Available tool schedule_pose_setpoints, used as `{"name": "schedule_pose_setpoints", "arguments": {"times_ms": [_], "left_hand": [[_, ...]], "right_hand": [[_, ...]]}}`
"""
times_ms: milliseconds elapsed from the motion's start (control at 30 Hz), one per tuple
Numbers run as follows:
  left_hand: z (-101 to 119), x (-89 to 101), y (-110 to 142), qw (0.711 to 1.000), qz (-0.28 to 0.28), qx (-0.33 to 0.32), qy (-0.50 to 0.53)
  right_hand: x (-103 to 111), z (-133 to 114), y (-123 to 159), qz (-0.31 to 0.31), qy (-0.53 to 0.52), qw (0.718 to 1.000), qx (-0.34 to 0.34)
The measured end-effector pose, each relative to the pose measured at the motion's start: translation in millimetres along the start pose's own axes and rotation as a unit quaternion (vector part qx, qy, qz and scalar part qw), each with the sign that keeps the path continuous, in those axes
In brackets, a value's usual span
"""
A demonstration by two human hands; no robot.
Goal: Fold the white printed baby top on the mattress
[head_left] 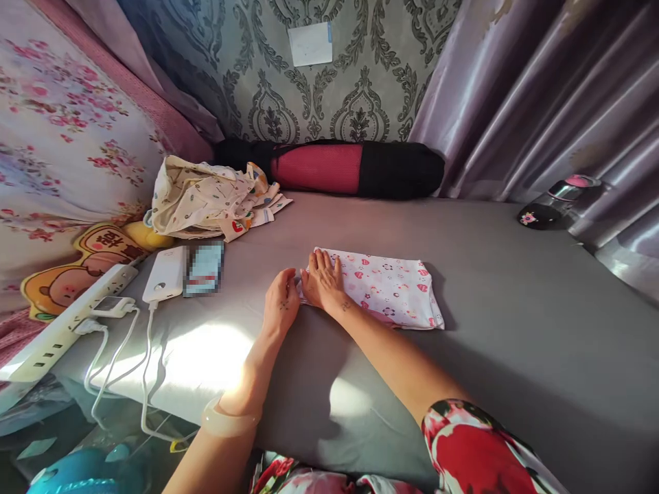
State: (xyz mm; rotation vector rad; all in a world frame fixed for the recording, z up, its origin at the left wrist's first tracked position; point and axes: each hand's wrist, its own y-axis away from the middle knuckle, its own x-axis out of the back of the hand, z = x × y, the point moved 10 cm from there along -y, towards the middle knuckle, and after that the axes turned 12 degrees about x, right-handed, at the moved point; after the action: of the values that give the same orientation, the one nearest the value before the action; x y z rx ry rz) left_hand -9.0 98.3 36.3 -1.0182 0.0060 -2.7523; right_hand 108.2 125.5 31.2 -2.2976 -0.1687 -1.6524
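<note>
A folded white cloth (394,285) with a print of pink hearts and small flowers lies flat on the grey sheet; whether it is a garment does not show. My right hand (324,280) rests palm down on its left part, fingers stretched out. Beside the cloth's left edge is my left hand (283,300), its fingers curled in. What those fingers hold, if anything, is hidden. A pale bangle (229,420) circles my left forearm.
Crumpled patterned cloths (206,199) lie at the back left, near a black and red roll (319,168). A power bank (165,274), a phone (204,269) and a power strip (66,329) with cables are left. A dark bottle (553,204) lies right.
</note>
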Motion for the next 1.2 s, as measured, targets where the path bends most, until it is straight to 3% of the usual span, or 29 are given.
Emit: {"name": "schedule_pose_setpoints", "arguments": {"times_ms": [333,467,567,667,900,1200], "left_hand": [[3.7,-3.2,3.6,0.999,-0.013,-0.025,-0.016],[19.2,-5.3,12.3,0.992,0.005,-0.119,-0.047],[39.5,-14.2,27.4,0.973,-0.004,-0.215,-0.082],[52.4,-29.5,41.9,0.954,-0.034,-0.266,-0.133],[47.8,-64.8,54.1,0.920,-0.115,-0.275,-0.255],[44.0,-67.7,52.9,0.909,-0.121,-0.288,-0.276]], "right_hand": [[1.0,3.5,-0.9,0.000,-0.053,0.999,0.002],[23.7,22.4,5.4,0.006,-0.109,0.994,-0.005],[43.1,44.1,26.6,0.007,-0.065,0.998,-0.014],[46.8,64.3,53.2,-0.018,-0.020,0.999,-0.026],[32.0,82.4,78.7,-0.035,0.034,0.998,-0.046],[33.0,82.3,78.8,0.001,0.036,0.998,-0.045]]}}
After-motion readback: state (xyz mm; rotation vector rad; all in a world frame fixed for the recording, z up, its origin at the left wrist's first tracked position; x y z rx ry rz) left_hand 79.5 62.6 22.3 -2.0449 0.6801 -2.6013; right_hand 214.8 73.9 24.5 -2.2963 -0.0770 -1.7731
